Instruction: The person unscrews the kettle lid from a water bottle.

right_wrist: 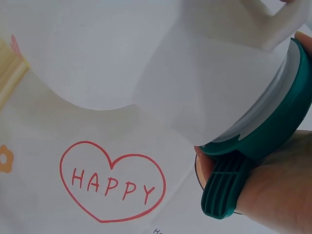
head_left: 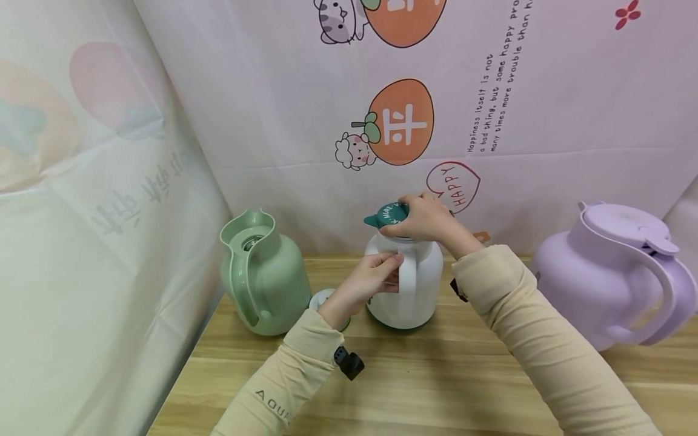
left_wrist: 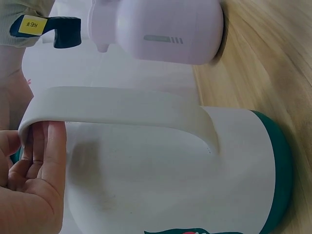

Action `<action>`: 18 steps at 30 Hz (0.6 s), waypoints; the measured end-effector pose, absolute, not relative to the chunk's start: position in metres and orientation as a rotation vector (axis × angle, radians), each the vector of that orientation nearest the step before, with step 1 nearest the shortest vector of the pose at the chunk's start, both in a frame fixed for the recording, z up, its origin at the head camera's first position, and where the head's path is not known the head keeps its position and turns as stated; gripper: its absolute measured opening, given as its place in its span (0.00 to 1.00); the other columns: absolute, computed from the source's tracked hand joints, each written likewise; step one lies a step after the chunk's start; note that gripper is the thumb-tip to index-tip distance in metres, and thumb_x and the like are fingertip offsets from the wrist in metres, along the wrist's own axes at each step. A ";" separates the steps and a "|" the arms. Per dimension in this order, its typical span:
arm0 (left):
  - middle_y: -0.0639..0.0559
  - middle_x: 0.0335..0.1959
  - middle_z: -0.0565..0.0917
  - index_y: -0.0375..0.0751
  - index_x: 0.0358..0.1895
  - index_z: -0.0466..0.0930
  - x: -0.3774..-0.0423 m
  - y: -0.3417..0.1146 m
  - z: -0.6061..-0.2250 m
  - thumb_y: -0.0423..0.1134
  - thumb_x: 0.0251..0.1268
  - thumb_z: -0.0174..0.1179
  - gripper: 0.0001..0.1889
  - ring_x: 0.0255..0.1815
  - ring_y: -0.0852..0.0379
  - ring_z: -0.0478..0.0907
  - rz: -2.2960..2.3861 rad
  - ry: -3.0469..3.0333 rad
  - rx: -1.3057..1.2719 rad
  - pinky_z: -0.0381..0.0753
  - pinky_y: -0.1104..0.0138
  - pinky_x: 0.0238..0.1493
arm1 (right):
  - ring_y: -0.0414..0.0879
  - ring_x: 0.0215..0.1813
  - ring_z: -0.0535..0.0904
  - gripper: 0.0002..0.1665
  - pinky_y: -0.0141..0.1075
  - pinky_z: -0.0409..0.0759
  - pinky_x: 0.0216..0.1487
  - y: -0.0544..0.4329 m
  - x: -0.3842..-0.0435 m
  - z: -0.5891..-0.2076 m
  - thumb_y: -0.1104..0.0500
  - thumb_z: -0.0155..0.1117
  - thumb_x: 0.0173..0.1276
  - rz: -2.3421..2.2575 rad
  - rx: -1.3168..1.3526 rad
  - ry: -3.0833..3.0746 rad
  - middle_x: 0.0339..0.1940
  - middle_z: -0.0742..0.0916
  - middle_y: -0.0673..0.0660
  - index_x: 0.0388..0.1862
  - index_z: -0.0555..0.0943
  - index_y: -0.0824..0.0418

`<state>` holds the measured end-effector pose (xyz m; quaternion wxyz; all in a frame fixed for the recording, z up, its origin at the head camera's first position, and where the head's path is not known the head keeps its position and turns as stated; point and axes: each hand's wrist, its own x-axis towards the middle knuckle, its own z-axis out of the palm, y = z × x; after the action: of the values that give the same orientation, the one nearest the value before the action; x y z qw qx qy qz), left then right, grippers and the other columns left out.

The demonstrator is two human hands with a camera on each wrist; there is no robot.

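Note:
A white thermos jug (head_left: 428, 281) with a teal base stands upright on the table, its handle (left_wrist: 112, 105) toward me. My left hand (head_left: 366, 281) holds the upper part of that handle, fingers passed through the loop and thumb near its top. Over the jug's mouth, my right hand (head_left: 428, 218) grips the teal lid (head_left: 387, 215) with fingers and thumb around its sides. The lid's ribbed tab (right_wrist: 225, 187) sticks out beside the hand in the right wrist view. A white rim shows beneath the lid; I cannot tell whether it is fully seated.
To the left stands a green jug (head_left: 278, 278) with its top uncovered. A small round white lid-like piece (head_left: 322, 297) lies beside it, partly behind my left wrist. At right is a lilac jug (head_left: 594, 281) with its lid on. A printed cloth (head_left: 283, 121) hangs behind the wooden table (head_left: 436, 375).

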<state>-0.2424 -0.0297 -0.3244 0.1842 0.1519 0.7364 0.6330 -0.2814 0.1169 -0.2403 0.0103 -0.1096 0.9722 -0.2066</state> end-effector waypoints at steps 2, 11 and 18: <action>0.44 0.42 0.82 0.31 0.57 0.75 -0.242 -0.029 -0.324 0.44 0.77 0.43 0.20 0.37 0.63 0.79 1.786 2.087 0.427 0.84 0.64 0.50 | 0.61 0.59 0.66 0.48 0.58 0.72 0.59 0.117 -0.281 -0.239 0.40 0.64 0.59 -0.646 -0.345 3.027 0.62 0.71 0.71 0.70 0.63 0.66; 0.53 0.35 0.79 0.31 0.54 0.76 -0.243 -0.029 -0.324 0.44 0.77 0.43 0.20 0.35 0.64 0.78 1.794 2.085 0.421 0.84 0.65 0.49 | 0.61 0.60 0.65 0.48 0.57 0.71 0.60 0.116 -0.280 -0.238 0.40 0.65 0.58 -0.669 -0.318 3.027 0.62 0.71 0.72 0.70 0.63 0.67; 0.50 0.36 0.81 0.32 0.54 0.76 -0.243 -0.028 -0.325 0.44 0.77 0.43 0.20 0.36 0.63 0.78 1.779 2.108 0.439 0.83 0.65 0.49 | 0.63 0.61 0.64 0.49 0.59 0.71 0.61 0.117 -0.280 -0.239 0.42 0.65 0.59 -0.663 -0.352 3.019 0.64 0.70 0.73 0.71 0.62 0.68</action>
<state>-0.2427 -0.0279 -0.3249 0.1731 0.1547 0.7434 0.6273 -0.2800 0.1172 -0.2388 0.0154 -0.1131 0.9704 -0.2130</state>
